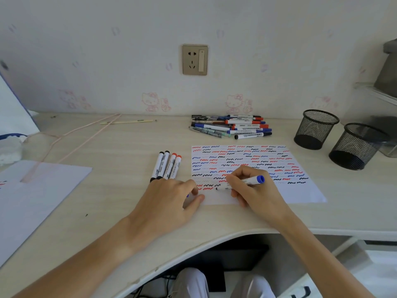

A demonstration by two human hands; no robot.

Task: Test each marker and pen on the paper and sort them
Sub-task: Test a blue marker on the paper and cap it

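Right hand (pixel 251 186) grips blue marker (pixel 245 183), tip on paper (pixel 300 190); left hand (pixel 171 196) pins paper's near-left corner, fingers curled, grasp unclear. Four markers (pixel 166 166) sorted beside paper's left edge; pile (pixel 232 126) at desk's (pixel 107 201) far edge judged untested.

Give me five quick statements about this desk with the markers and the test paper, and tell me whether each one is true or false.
1. The right hand holds a blue-ended marker with its tip on the paper. True.
2. Both mesh cups are packed with pens. False: no pens show in either one.
3. Four markers lie side by side left of the paper, two with black ends and two with red. True.
4. The paper is still blank. False: rows of red, blue and black squiggles cover most of it.
5. The left hand is lifted off the desk. False: it rests by the paper's lower left corner.
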